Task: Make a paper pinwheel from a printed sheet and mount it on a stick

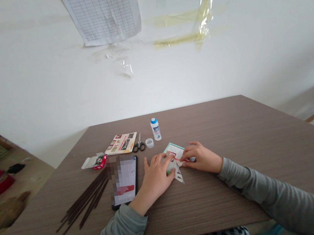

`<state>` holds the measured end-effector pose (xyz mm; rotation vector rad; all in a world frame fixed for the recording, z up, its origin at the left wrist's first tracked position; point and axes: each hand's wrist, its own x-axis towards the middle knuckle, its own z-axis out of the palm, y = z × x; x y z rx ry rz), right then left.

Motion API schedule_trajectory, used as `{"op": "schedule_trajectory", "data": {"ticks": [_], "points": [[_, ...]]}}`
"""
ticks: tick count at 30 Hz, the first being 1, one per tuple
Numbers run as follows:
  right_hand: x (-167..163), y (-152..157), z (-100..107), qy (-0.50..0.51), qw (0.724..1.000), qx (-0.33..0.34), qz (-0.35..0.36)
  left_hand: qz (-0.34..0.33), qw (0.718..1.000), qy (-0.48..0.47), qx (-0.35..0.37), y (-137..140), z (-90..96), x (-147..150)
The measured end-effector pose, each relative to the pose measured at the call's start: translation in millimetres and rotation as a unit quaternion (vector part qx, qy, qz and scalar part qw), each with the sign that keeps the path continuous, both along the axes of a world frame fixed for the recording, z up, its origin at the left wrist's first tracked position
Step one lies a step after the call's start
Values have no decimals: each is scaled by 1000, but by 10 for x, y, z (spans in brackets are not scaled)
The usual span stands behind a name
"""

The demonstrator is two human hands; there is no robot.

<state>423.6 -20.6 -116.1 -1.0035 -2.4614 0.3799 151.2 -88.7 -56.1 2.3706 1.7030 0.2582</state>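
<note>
A small printed sheet of paper (174, 148) with a teal edge and red patches lies on the table in front of me, partly folded over. My left hand (158, 171) rests on its left side with the fingers stretched out. At the sheet's right side, my right hand (199, 157) has its fingertips pinched together on the paper. A pale triangular piece with cut-outs (179, 176) pokes out below the left fingers; whether it is part of the sheet I cannot tell. Fingers cover much of the sheet.
Beyond my hands stand a white glue bottle (156, 130) with a blue cap and a small clear cup (149, 143). Scissors (139, 146), a printed booklet (121, 143), an opened red box (99, 161), a phone (125, 180) and several dark sticks (83, 199) lie leftward.
</note>
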Motion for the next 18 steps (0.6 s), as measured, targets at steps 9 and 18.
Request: {"op": "schedule_trajectory", "data": {"ticks": [9,18], "points": [[12,12,-18,23,1000,12,6,-6,1000,-7,2,-4,21,-5],[7,9,-4,12,1000,5,3,-6,1000,3,4,-35,72,28]]}}
